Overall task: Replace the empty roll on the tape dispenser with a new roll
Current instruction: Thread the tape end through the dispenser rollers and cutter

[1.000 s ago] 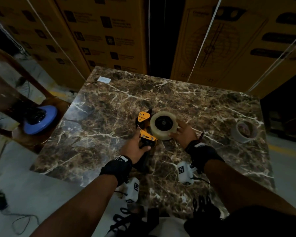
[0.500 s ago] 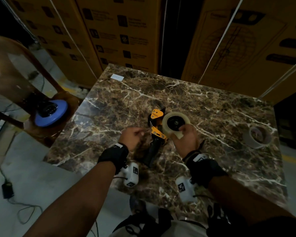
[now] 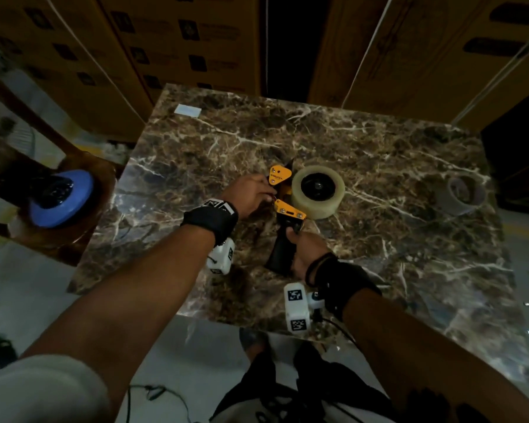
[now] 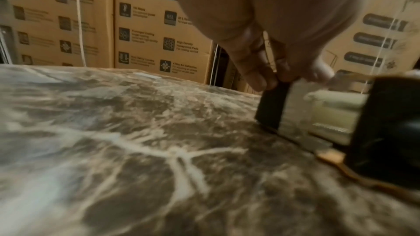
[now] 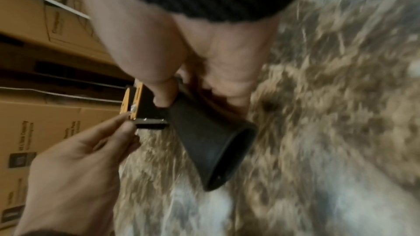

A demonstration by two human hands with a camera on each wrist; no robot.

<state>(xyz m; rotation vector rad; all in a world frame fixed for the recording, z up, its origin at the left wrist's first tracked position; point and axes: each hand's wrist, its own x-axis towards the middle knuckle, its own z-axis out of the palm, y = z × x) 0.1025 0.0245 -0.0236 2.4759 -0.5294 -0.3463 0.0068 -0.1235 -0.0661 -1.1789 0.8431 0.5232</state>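
The tape dispenser point(image 3: 287, 215), with orange side plates and a black handle, lies at the middle of the marble table point(image 3: 379, 141). A full pale tape roll point(image 3: 318, 192) sits on its wheel. My right hand point(image 3: 301, 245) grips the black handle point(image 5: 204, 132), thumb on top. My left hand point(image 3: 266, 193) pinches the dispenser's front end beside the upper orange plate; in the left wrist view its fingertips point(image 4: 268, 80) close on a black flap point(image 4: 271, 107), with the roll point(image 4: 334, 114) behind. The empty grey core point(image 3: 461, 193) lies far right on the table.
Stacked cardboard boxes point(image 3: 165, 41) stand close behind the table. A brown chair at the left carries a blue disc-shaped object point(image 3: 60, 198). A small white label point(image 3: 187, 110) lies at the table's far left corner. Cables trail on the floor below.
My right hand has left the tape roll and taken the black handle. My left hand has moved from beside the handle up to the dispenser's front end.
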